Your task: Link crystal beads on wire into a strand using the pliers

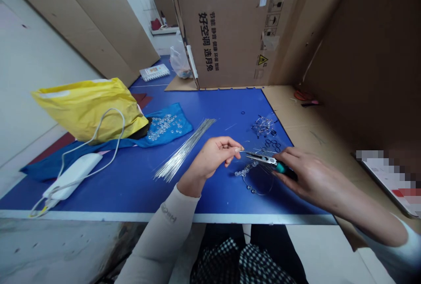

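Left fingers (232,150), tips pinched together, hold a thin wire (244,151); right fingers (290,157) are wrapped around pliers (270,160), whose nose points toward the left ones. Clear beads (242,172) lie just below, between both.

A white oblong plastic device (83,166) lies near the front left corner of the blue desk (210,198), a crumpled yellow plastic bag (82,106) behind it; printed brown cardboard (237,34) stands along the far edge.

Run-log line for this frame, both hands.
left hand: pinching thin wire | right hand: holding needle-nose pliers | under pliers: beaded wire loop | beside left hand: wire bundle
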A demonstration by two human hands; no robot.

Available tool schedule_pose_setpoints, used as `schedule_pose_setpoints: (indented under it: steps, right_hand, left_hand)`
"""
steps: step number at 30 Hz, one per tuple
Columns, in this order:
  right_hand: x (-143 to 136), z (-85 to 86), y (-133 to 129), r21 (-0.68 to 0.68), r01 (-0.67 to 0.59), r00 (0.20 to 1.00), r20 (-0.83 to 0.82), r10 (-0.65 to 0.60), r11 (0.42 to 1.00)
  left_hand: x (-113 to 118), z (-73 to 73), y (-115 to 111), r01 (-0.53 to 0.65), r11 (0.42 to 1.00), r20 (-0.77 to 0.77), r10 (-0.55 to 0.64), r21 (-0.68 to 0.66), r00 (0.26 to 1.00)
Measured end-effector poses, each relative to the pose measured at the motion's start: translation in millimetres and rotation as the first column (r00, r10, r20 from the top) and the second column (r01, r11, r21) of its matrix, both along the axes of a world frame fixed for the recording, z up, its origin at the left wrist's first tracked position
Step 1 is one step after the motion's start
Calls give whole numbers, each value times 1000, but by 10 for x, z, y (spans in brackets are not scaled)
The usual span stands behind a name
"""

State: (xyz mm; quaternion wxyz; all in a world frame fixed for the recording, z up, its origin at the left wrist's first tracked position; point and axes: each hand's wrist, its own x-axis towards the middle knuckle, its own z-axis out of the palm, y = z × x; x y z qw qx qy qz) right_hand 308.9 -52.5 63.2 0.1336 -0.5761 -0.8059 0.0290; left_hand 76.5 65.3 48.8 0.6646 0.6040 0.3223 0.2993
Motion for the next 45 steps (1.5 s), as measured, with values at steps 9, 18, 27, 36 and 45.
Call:
schedule_pose_setpoints:
  steps: [9,18,27,36,45]
  right_hand:
    - [-123,63,150,85,235,874,-455,-172,968]
    - [-420,136,539,-16,56,885,-462,-57,998]
    - [-376,208,592,-100,55,798,-593,-104,993]
    - [-315,272,588,-184,95,717,-669,-196,978]
    - [-315,274,616,-208,83,686,-697,-207,975]
  left_hand:
    - [42,-39,-39,16,1000,-21,-16,-8,1000]
    - [79,-93,-67,38,999,-23,-39,-3,999]
    - [-18,5,-66,125,990,-49,-122,63,991]
    - [15,-4,-55,95,983,-61,-86,160,994]
    - [16,-17,-54,77,992,-41,-73,105,996]
